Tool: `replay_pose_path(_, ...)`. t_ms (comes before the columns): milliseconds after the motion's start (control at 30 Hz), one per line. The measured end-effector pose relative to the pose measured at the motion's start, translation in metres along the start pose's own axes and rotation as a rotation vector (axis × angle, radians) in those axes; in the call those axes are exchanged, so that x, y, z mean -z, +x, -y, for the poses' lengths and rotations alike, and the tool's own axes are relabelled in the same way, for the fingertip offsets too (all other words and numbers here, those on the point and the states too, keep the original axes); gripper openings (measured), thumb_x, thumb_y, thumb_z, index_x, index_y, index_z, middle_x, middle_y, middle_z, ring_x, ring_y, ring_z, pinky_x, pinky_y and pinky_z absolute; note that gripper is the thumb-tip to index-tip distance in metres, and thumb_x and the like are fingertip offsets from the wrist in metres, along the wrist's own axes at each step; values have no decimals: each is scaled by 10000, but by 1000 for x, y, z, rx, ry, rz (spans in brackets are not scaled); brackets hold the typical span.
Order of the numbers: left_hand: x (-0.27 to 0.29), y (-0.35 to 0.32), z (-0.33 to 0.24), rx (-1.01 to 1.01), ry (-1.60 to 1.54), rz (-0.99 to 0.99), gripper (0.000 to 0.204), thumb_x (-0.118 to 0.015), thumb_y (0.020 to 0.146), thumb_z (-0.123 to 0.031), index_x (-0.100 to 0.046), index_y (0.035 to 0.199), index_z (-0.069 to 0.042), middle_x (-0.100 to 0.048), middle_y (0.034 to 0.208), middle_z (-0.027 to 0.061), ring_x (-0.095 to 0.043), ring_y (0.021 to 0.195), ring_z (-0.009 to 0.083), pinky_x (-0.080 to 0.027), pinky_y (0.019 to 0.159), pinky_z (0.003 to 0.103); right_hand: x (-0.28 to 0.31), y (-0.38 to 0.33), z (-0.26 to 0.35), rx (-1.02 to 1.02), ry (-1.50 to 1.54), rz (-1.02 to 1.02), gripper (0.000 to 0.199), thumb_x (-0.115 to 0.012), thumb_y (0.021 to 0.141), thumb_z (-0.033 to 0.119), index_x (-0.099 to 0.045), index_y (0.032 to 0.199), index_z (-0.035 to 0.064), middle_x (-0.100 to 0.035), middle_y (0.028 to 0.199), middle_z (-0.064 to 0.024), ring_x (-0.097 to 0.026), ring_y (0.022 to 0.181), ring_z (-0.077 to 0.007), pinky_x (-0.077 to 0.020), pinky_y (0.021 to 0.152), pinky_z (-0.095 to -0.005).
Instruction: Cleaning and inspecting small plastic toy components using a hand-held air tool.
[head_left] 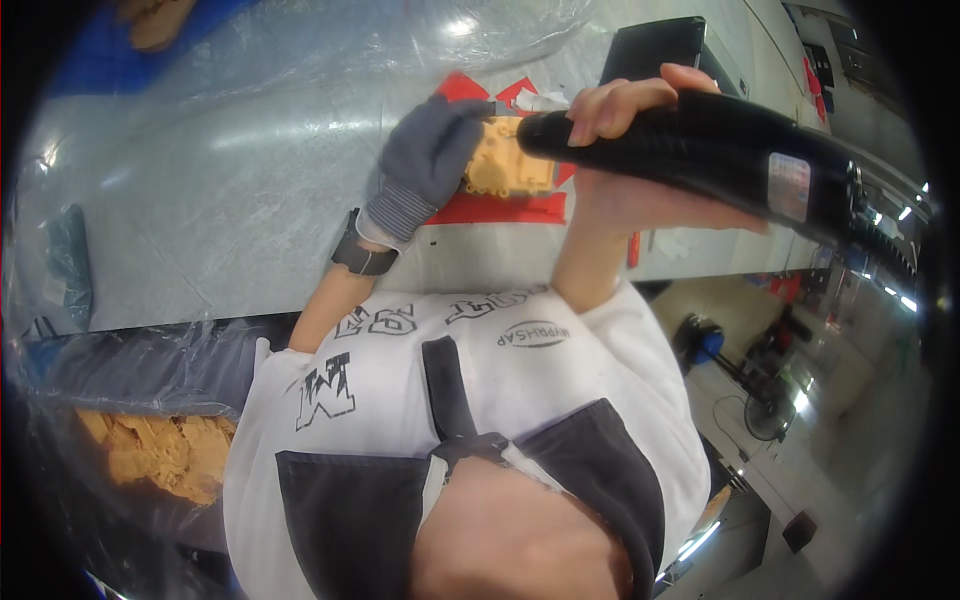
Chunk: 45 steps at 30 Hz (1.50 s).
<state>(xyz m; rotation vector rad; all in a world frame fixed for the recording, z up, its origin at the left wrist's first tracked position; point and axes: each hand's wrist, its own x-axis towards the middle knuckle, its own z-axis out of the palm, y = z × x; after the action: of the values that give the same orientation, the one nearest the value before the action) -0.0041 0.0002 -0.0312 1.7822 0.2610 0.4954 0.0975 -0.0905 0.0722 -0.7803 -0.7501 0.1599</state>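
My left hand (pixel 430 150) wears a grey knit glove with a striped cuff. Its fingers close on the left edge of a flat, orange-tan moulded part (pixel 510 165) with small ring-shaped lugs along its near edge. Bare fingers of my right hand (pixel 625 105) wrap round a long, curved black handheld tool (pixel 690 140) with a ribbed cord end; its exact kind I cannot tell. The tool's rounded tip overlaps the part's upper right corner in view, and whether they touch is unclear. Beneath the part, a red mat or sheet (pixel 500 210) shows on the table.
A grey worktable (pixel 230 220) with clear plastic film (pixel 330 50) across its far side spreads ahead. Behind the tool stands a black box-like object (pixel 655 50). More orange-tan parts (pixel 170 455) fill a plastic-lined container at lower left. A fan (pixel 768 408) stands on the right.
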Motion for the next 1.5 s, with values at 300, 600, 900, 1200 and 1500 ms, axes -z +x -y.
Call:
replay_pose_path(300, -1, 1, 3, -163, 23, -89, 179, -513, 793, -112, -601, 944, -71, -566, 727, 120, -541, 661, 271, -436, 636, 352, 8, -1, -13, -82, -36, -23, 1097, -136, 511, 902, -444, 987, -37, -523, 551, -137, -521, 424, -200, -464, 417, -276)
replay_pose_path(600, 8, 5, 4, -3, 29, 58, 210, -478, 836, -112, -568, 1007, -29, -614, 951, 107, -575, 895, 240, -370, 906, 339, 10, 2, -25, -181, -55, 11, 1009, -189, 527, 900, -477, 953, 32, -488, 564, -103, -466, 427, -200, -391, 433, -303)
replay_pose_path(900, -7, 1, -18, 62, 119, -57, 419, -555, 803, -180, -436, 1159, 6, -566, 949, 149, -556, 838, 298, -444, 743, 365, 2, -5, -16, -343, -134, -113, 943, -334, 515, 876, -444, 964, 54, -498, 570, -108, -491, 462, -210, -403, 448, -287)
replay_pose_path(1200, -11, -12, -20, 114, -11, -32, 425, -546, 815, -214, -436, 1175, -17, -547, 959, 140, -553, 818, 228, -441, 729, 303, 30, -5, 72, 18, 39, -443, 774, -282, 748, 736, -502, 1008, 41, -493, 553, -36, -433, 420, -140, -358, 454, -285)
replay_pose_path(1500, 149, -26, -97, -466, -1045, 358, 504, -462, 851, -416, -431, 1226, -82, -604, 933, 54, -582, 745, 167, -442, 771, 295, 56, -26, 121, 115, -156, -685, 698, -241, 799, 664, -492, 956, 33, -410, 547, -31, -381, 438, -132, -329, 471, -272)
